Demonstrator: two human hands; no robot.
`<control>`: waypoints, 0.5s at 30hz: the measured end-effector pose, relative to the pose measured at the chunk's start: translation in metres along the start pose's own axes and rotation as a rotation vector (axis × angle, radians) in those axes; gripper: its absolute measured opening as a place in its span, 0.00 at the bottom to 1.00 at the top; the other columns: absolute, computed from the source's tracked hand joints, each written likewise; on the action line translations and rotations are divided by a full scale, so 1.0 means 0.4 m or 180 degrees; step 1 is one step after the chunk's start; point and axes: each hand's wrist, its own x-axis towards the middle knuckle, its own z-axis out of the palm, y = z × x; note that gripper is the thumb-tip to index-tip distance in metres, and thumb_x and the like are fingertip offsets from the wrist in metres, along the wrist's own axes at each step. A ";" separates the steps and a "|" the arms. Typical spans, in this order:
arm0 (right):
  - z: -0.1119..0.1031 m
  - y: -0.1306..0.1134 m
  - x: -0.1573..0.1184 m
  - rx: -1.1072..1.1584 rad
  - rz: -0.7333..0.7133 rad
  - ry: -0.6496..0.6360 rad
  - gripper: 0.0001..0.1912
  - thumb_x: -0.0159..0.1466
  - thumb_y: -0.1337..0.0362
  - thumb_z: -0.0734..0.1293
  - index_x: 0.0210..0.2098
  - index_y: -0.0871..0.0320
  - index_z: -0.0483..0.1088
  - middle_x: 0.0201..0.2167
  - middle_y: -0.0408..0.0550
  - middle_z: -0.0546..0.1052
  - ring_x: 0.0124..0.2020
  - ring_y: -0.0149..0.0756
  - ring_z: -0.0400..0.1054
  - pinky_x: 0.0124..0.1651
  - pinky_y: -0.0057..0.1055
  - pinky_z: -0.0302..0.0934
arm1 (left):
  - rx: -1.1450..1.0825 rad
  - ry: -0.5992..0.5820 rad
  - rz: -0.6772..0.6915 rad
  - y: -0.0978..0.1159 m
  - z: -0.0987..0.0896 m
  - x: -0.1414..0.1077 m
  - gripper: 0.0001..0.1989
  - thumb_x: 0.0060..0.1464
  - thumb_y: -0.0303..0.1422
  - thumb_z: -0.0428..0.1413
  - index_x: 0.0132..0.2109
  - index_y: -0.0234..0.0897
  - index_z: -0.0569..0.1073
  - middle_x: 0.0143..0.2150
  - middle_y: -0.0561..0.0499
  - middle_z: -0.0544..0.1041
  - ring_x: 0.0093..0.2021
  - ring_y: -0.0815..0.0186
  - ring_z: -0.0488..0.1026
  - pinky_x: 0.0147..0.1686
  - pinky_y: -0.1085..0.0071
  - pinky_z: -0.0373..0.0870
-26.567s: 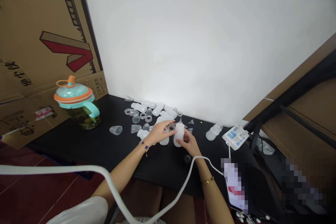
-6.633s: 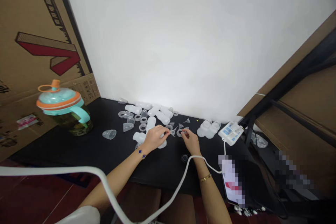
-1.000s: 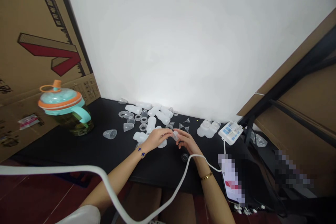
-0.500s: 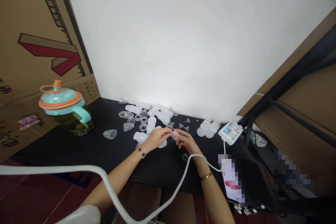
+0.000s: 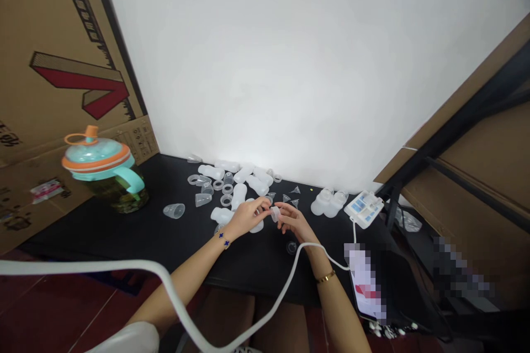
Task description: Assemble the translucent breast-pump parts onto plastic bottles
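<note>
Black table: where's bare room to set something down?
Two patches of black table look bare: one between the jug, the lone clear cap and the left forearm; another between that and the right forearm, left of the round piece. Beyond the left hand, white bottles and rings crowd it.

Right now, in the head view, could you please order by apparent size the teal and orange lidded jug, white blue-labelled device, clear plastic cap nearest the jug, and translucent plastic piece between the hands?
1. Lidded jug
2. White device
3. Clear cap
4. Translucent piece, though partly covered
</note>
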 end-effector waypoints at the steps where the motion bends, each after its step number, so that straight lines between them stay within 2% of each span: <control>1: -0.001 0.002 0.001 -0.0003 -0.0010 -0.0012 0.27 0.55 0.57 0.78 0.53 0.54 0.73 0.39 0.47 0.78 0.27 0.29 0.71 0.24 0.23 0.64 | 0.0009 -0.0003 -0.0009 0.001 -0.001 0.000 0.12 0.63 0.42 0.55 0.49 0.41 0.72 0.39 0.53 0.81 0.35 0.66 0.78 0.36 0.72 0.73; 10: -0.014 0.024 0.009 -0.0028 -0.0037 -0.0092 0.23 0.57 0.56 0.77 0.49 0.56 0.73 0.36 0.46 0.79 0.28 0.31 0.73 0.24 0.23 0.64 | 0.0128 -0.0025 0.0003 -0.004 0.002 0.000 0.14 0.64 0.41 0.55 0.52 0.41 0.73 0.41 0.52 0.81 0.34 0.66 0.78 0.37 0.72 0.73; 15: -0.008 0.024 0.008 -0.0081 -0.0014 -0.0130 0.23 0.57 0.55 0.77 0.48 0.56 0.73 0.37 0.47 0.79 0.28 0.32 0.74 0.23 0.23 0.64 | 0.0129 0.0006 0.0062 -0.012 0.006 0.000 0.15 0.65 0.42 0.53 0.52 0.41 0.76 0.47 0.49 0.82 0.37 0.65 0.78 0.37 0.72 0.74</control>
